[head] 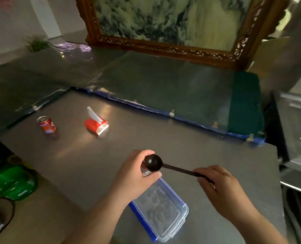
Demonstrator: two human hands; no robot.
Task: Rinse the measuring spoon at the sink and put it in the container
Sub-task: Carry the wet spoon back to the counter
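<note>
A steel counter (pixel 163 143) carries a can (pixel 46 124), a red pack (pixel 96 125) and a clear container (pixel 161 211). Above the container, the right hand (pixel 221 189) pinches the spoon (pixel 165 165) by its handle; the left hand (pixel 137 171) curls around its bowl.

**Counter layout**

The container (pixel 161 211) lies near on the table (pixel 207 145), the measuring spoon (pixel 165 165) above its far end. Far left stand a can (pixel 46 124) and, right of it, a carton (pixel 97 125) (tipped over).
</note>
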